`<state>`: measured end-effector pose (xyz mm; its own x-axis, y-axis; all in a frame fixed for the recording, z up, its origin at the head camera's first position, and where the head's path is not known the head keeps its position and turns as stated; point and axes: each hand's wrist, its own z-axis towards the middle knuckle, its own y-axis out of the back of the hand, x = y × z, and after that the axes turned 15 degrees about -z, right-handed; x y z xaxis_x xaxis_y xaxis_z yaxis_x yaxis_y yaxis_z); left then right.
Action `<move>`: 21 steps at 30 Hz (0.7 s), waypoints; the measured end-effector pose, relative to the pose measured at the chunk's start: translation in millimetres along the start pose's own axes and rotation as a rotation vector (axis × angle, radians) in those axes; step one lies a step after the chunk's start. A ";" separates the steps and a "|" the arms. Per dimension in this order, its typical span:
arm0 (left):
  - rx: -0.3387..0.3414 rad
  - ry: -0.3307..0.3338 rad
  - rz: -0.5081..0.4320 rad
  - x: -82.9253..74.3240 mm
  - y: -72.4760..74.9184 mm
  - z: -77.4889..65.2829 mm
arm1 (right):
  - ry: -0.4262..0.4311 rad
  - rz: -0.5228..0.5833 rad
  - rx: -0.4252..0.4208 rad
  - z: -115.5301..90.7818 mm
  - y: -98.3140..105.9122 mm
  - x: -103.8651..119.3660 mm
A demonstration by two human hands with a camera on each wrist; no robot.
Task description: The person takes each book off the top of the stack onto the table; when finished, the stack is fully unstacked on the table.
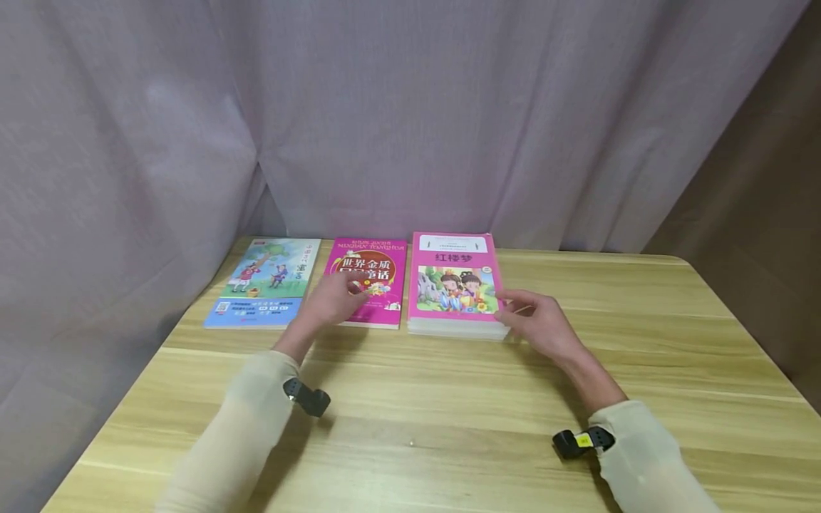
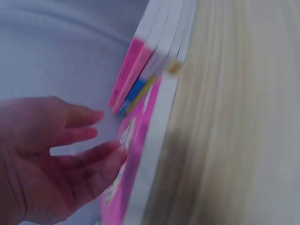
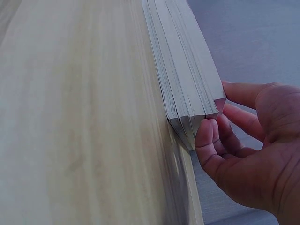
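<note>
My left hand (image 1: 338, 296) hovers over the magenta book (image 1: 385, 315), fingers loosely bent and holding nothing. In the left wrist view, its fingertips overlap that book's cover. On the right lies a stack of several books, topped by a pink book (image 1: 452, 249) with two cartoon figures on its cover. My right hand (image 1: 541, 324) is at the stack's right side. Seen from the right wrist, its fingers and thumb pinch the near corner of the top book (image 3: 196, 56), with the page edges of the lower books below.
A blue and green book (image 1: 269, 274) lies at the left of the row, beside the magenta one. The wooden table (image 1: 410, 413) stretches in front and to the right. Behind its back edge hangs a grey curtain (image 1: 398, 114).
</note>
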<state>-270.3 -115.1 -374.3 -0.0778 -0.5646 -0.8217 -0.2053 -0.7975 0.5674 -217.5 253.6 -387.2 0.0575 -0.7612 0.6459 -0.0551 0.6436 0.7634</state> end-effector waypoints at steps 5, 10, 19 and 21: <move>0.194 0.075 -0.326 -6.5 -26.2 -4.4 | -0.009 -0.003 0.006 -0.7 1.3 -0.3; 0.256 0.072 -0.429 -10.9 -42.0 -3.8 | -0.006 -0.013 0.014 -0.5 3.5 -2.6; 0.269 0.098 -0.544 -10.1 -53.1 -0.5 | -0.013 0.017 0.055 0.3 13.0 -8.5; 0.267 0.111 -0.565 -9.6 -52.8 -1.3 | -0.015 0.035 0.079 0.2 15.3 -9.7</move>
<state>-257.4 -67.9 -396.3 0.2125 -0.1027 -0.9717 -0.4229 -0.9062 0.0032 -219.1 270.8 -381.8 0.0395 -0.7396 0.6719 -0.1350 0.6623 0.7369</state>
